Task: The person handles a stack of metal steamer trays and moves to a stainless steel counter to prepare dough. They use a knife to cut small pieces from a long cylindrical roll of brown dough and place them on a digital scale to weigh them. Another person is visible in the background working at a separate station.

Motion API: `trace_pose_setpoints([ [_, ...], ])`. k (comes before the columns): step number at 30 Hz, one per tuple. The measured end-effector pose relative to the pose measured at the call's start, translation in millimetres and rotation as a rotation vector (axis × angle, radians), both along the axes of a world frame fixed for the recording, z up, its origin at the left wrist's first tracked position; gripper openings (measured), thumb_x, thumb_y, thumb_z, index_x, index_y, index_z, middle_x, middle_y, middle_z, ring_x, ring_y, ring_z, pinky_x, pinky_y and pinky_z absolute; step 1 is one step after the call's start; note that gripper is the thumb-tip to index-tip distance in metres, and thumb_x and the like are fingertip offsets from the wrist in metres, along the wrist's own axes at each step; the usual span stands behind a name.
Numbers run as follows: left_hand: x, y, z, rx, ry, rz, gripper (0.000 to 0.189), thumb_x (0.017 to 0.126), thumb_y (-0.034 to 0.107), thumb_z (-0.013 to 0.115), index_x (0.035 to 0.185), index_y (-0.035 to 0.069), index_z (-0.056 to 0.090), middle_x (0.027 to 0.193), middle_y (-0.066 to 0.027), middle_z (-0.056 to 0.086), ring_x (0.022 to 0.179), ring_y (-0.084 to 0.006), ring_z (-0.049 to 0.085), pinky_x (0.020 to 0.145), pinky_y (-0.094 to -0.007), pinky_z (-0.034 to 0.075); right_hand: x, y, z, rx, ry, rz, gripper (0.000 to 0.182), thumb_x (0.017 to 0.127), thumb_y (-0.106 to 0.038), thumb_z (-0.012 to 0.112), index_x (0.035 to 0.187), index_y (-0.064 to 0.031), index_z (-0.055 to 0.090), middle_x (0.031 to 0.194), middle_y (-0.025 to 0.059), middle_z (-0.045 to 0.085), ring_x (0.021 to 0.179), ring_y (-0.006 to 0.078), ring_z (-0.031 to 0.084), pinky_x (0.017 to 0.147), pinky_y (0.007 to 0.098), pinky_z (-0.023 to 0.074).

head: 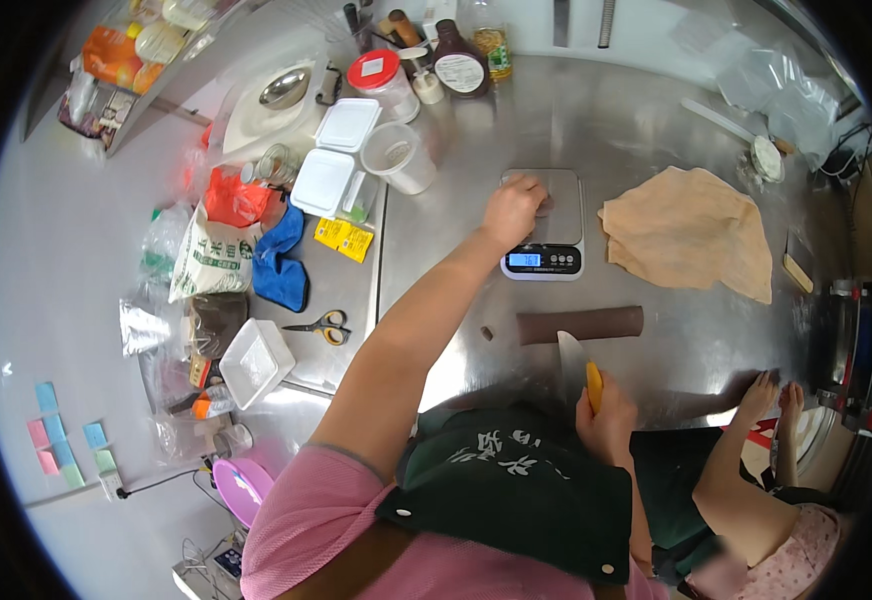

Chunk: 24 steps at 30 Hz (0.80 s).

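Over the steel plate of a digital kitchen scale [565,202], my left hand [512,211] holds a small brown piece, mostly hidden by the fingers; the display is lit. My right hand [610,420] grips the yellow handle of a knife [572,358], its blade tip beside the lower edge of a dark brown dough log [601,323]. A small brown dough piece [487,333] lies left of the log. At the right, a tan cloth [691,232] is spread on the steel table [458,262].
Scissors [327,328], a white plastic tray [257,364], a blue cloth [280,259] and lidded tubs [323,182] stand or lie at the left. Bottles [461,64] line the back. A co-worker's hands [770,396] rest at the table's right front edge. A scraper [797,271] lies far right.
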State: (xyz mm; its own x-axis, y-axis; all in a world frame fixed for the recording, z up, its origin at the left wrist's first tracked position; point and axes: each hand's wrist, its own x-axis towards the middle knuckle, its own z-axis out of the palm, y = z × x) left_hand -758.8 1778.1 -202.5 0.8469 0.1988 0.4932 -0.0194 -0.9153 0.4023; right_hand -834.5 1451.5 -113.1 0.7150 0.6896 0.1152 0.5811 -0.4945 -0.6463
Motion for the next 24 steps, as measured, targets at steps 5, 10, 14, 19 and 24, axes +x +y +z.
trace_pose_setpoints([
  [5,1.4,6.7,-14.5,0.094,0.089,-0.071,0.030,0.061,-0.007,0.063,0.087,0.007,0.067,0.095,-0.0078,0.065,0.084,-0.0279,0.060,0.070,-0.0357,0.052,-1.0,-14.5,-3.9,-0.094,0.090,-0.105,0.036,0.079,-0.006,0.065,0.113,0.0011,0.054,0.073,0.0218,0.062,0.064,0.0384,0.062,0.059,0.0443,0.0493],
  [10,-25.6,2.0,17.8,-0.165,-0.009,0.081,0.035,0.070,-0.010,0.057,0.102,0.001,0.065,0.115,-0.0150,0.061,0.102,-0.0346,0.057,0.087,-0.0379,0.049,9.3,-33.5,-6.8,-0.208,0.075,-0.158,0.032,0.082,-0.012,0.063,0.111,-0.0010,0.056,0.073,0.0212,0.062,0.064,0.0375,0.062,0.061,0.0430,0.0502],
  [14,-74.4,9.4,23.6,-0.302,0.001,0.228,0.034,0.073,-0.009,0.055,0.104,0.000,0.064,0.114,-0.0163,0.061,0.101,-0.0355,0.058,0.087,-0.0392,0.049,15.0,-57.0,-14.3,-0.304,0.050,-0.170,0.029,0.081,-0.012,0.063,0.108,-0.0018,0.057,0.073,0.0204,0.062,0.066,0.0365,0.063,0.062,0.0423,0.0505],
  [19,-122.1,1.7,12.5,-0.283,-0.006,0.322,0.028,0.079,-0.010,0.054,0.103,0.001,0.065,0.112,-0.0152,0.062,0.075,-0.0251,0.064,0.061,-0.0297,0.052,11.0,-77.5,-38.0,-0.297,-0.088,-0.106,0.025,0.073,-0.010,0.066,0.095,-0.0028,0.059,0.069,0.0174,0.060,0.062,0.0370,0.060,0.057,0.0446,0.0480],
  [24,-140.1,-5.6,7.0,-0.343,0.019,0.356,0.026,0.079,-0.010,0.054,0.101,0.001,0.065,0.110,-0.0152,0.063,0.073,-0.0249,0.064,0.060,-0.0288,0.052,5.1,-76.7,-47.2,-0.327,-0.022,-0.096,0.021,0.073,-0.008,0.065,0.092,-0.0021,0.058,0.073,0.0188,0.060,0.066,0.0391,0.060,0.059,0.0463,0.0461],
])
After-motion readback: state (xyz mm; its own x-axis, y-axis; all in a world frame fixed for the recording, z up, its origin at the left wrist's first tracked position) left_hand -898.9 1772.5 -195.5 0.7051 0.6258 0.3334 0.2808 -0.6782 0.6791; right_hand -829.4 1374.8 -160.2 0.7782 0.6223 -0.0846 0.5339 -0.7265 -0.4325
